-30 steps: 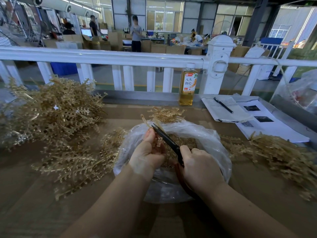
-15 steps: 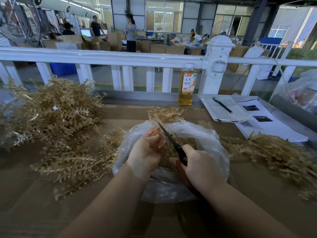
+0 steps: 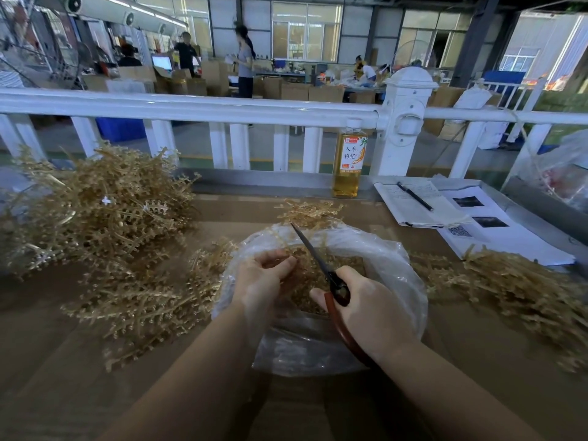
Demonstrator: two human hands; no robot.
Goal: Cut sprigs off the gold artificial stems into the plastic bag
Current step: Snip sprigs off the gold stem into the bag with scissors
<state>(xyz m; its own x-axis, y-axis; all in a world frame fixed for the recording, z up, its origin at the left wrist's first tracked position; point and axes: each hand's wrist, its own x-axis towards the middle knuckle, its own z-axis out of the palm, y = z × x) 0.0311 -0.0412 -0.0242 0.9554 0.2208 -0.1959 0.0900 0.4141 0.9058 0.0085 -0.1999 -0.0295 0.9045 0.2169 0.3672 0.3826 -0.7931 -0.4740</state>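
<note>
I am gripping the scissors (image 3: 318, 261) in my right hand (image 3: 366, 308), my left hand (image 3: 264, 275) pinching a gold stem (image 3: 299, 265) over the plastic bag (image 3: 394, 265) at frame center; next I am needing another sprig between the blades.

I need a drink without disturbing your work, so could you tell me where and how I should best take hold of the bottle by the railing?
Grip the bottle around its labelled middle, coming from the near side, over the table. It stands upright with the white railing and post close behind, so only the front is open. The notebook lies just beside it.
</note>
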